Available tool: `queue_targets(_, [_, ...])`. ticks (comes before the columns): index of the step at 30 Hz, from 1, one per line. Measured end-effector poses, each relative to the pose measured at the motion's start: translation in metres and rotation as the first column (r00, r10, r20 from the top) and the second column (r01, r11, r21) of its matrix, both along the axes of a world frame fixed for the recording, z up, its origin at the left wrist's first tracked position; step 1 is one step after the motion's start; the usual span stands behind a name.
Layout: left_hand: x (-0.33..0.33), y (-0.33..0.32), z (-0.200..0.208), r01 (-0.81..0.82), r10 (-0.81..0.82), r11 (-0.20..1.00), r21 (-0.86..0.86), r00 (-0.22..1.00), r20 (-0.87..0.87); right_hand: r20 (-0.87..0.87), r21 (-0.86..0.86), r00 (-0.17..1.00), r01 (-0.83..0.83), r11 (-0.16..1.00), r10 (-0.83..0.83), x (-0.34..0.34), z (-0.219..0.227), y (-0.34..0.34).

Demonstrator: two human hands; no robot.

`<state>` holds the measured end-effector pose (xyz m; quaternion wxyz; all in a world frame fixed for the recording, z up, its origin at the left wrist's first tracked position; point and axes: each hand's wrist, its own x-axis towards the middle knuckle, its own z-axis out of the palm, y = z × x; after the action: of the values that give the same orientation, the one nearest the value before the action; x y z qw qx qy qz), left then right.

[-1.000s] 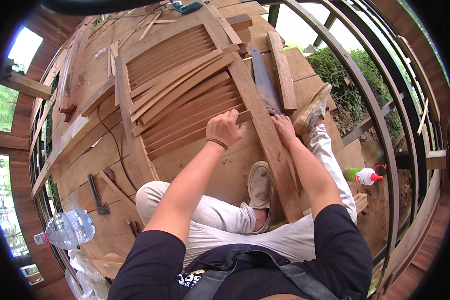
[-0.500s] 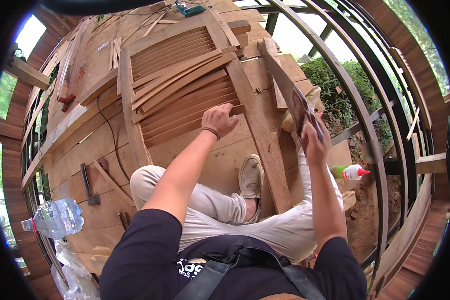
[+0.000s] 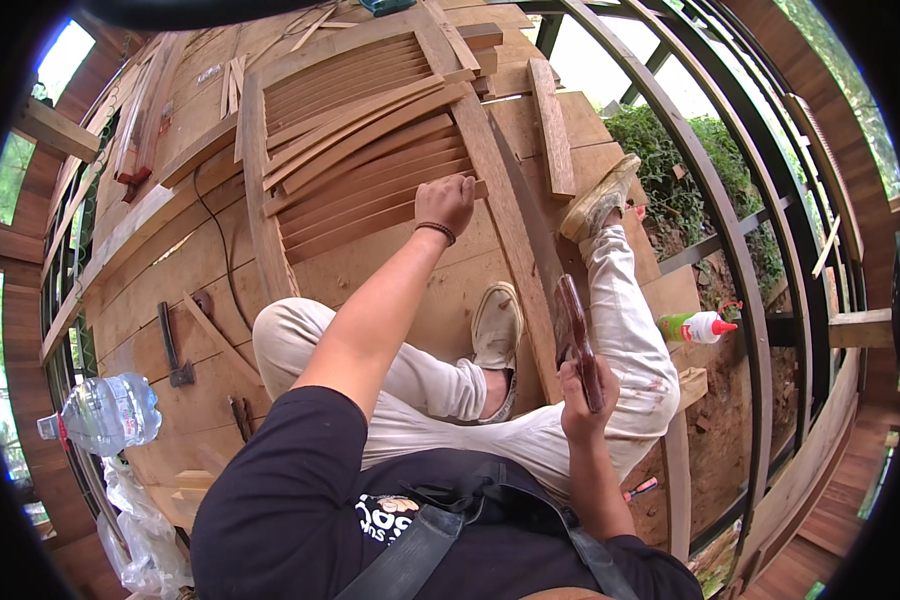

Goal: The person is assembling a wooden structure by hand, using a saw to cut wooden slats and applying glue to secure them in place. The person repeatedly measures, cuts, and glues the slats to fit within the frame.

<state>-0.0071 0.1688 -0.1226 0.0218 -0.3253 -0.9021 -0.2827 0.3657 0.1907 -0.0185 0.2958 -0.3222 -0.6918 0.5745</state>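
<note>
A slatted wooden frame (image 3: 518, 250) lies in front of me, with thin slats set across it. At its right side my left hand (image 3: 445, 203) is closed on the end of a wooden slat (image 3: 390, 216), which sticks out past the fingers over the frame's right side piece. My right hand (image 3: 583, 398) grips the dark brown handle of a handsaw (image 3: 542, 245). The saw's blade points away from me, close along the outer edge of that side piece. Several loose wooden strips (image 3: 370, 130) lie across the middle of the frame.
A hammer (image 3: 174, 345) and a large plastic bottle (image 3: 110, 413) are at the left. A glue bottle with a red tip (image 3: 698, 327) is right of my leg. A short wooden board (image 3: 551, 125) lies beyond the saw. Dark metal beams (image 3: 720, 190) edge the drop at the right.
My right hand has brought the handsaw down and toward me, its blade now low beside the frame. My left hand has shifted slightly and its fingers have closed tighter on the slat.
</note>
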Motion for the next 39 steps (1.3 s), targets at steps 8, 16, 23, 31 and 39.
queue_targets(8, [-0.010,0.002,0.011,0.047,-0.014,0.987,-0.153,0.978,0.208,0.086,0.083,0.996,-0.036,0.996,0.029,0.009,0.002,-0.009])
queue_targets(16, [-0.015,0.003,0.014,0.082,-0.023,0.973,-0.217,0.966,0.259,0.163,0.065,0.985,-0.071,0.995,0.059,0.019,-0.002,-0.010])
queue_targets(23, [-0.015,0.003,0.016,0.061,0.004,0.958,-0.279,0.974,0.228,0.163,0.075,0.983,-0.092,0.993,0.079,0.027,0.007,-0.010])
queue_targets(31, [-0.011,0.005,0.014,0.037,0.003,0.979,-0.202,0.981,0.195,0.174,0.071,0.981,-0.103,0.992,0.089,0.014,0.007,-0.003])
queue_targets(39, [-0.015,0.001,0.008,0.048,0.003,0.964,-0.263,0.981,0.192,0.220,0.129,0.972,-0.113,0.985,0.083,0.028,0.013,-0.006])
